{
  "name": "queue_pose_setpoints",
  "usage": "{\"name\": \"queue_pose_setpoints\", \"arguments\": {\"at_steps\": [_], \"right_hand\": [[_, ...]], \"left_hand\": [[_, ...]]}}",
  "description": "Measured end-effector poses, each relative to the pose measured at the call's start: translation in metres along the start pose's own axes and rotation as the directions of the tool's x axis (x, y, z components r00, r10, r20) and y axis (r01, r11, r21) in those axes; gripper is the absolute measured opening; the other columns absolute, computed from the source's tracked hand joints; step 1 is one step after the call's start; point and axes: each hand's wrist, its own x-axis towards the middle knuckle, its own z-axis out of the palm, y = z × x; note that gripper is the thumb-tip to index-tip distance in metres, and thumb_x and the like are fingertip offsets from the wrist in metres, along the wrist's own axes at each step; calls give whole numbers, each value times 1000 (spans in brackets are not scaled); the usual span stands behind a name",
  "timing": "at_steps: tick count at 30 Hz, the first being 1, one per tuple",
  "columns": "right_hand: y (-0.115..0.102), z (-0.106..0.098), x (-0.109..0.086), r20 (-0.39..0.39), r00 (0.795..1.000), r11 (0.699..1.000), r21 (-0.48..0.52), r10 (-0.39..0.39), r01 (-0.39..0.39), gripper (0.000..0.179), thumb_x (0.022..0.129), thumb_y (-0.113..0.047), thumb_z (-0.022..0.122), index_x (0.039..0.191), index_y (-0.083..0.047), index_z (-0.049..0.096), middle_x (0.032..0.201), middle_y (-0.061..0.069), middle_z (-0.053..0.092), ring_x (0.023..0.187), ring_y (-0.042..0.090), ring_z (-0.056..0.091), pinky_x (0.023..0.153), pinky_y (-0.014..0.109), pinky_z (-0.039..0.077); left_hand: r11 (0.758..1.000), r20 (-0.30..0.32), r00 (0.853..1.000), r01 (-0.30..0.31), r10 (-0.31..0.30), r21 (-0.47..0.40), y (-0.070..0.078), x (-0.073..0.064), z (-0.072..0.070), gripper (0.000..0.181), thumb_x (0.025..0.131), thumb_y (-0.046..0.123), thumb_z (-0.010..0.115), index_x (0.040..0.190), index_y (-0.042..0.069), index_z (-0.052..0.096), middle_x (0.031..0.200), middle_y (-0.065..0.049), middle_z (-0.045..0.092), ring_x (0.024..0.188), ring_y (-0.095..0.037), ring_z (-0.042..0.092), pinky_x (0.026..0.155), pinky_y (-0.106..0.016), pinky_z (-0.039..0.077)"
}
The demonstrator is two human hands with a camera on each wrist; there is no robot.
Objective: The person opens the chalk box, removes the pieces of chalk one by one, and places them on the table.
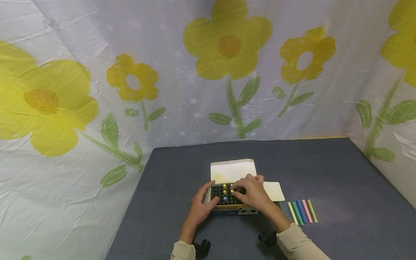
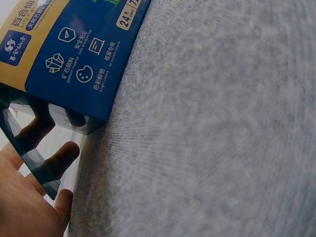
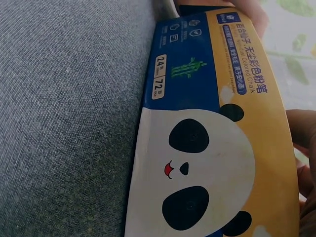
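Observation:
A blue and yellow chalk box (image 1: pixel 227 212) with a panda print stands with its lid (image 1: pixel 232 171) folded back. Inside it, a dark tray of holes (image 1: pixel 217 190) holds a few upright chalk sticks, yellow ones (image 1: pixel 224 192) and a blue one (image 1: pixel 225 199). My left hand (image 1: pixel 199 209) grips the box's left end, thumb on the front edge and fingers toward the back. Over the right half of the tray, my right hand (image 1: pixel 251 192) pinches the top of a yellow chalk stick (image 1: pixel 232 191) between thumb and fingers. That hand hides the tray's right part.
Right of the box, several loose chalk sticks lie side by side: pale yellow (image 1: pixel 292 213), teal (image 1: pixel 298 213), blue (image 1: pixel 302 211), pink (image 1: pixel 307 211) and olive (image 1: pixel 312 211). A white side flap (image 1: pixel 274 191) sticks out rightward. A flower-printed curtain (image 1: pixel 182 119) backs the dark table (image 1: pixel 182 169).

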Motion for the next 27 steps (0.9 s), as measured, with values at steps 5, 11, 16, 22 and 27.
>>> {"name": "queue_pose_setpoints", "arguments": {"at_steps": [5,11,16,22,27], "right_hand": [[0,0,1,1,1000,999,30,16,-16,14,81,-18,86,94,-21,81,73,-13,68,71,3,39,88,52,23],[-1,-2,1,-1,1000,997,73,24,-23,15,81,-18,86,94,-20,81,76,-13,70,73,3,41,89,51,21],[-3,-5,2,-18,1000,990,138,24,-22,16,80,-16,86,95,-19,80,80,-11,72,75,7,46,89,51,20],[-2,-8,3,-24,1000,977,214,12,-6,15,83,-16,84,97,-18,79,81,-13,73,75,12,50,89,50,18],[-4,-12,5,-29,1000,967,253,11,-3,14,84,-14,83,97,-16,79,80,-13,72,76,14,51,92,51,18]], "left_hand": [[1000,6,1000,-11,11,-6,0,0,0,59,90,36,74,144,45,52,154,-1,50,126,-29,53,91,-50,47],[1000,20,1000,-23,23,-19,-2,0,0,59,92,36,74,145,45,51,155,-2,48,128,-29,53,92,-50,47],[1000,15,1000,-18,18,-19,-2,0,0,59,91,37,74,145,45,51,154,-2,50,127,-28,53,92,-51,47],[1000,17,1000,-21,21,-19,-2,0,0,59,91,35,74,145,44,52,150,-3,53,115,-25,56,87,-44,48],[999,21,999,-27,27,-21,-3,0,-1,58,92,37,74,145,44,51,152,-3,51,118,-26,55,88,-46,48]]}}
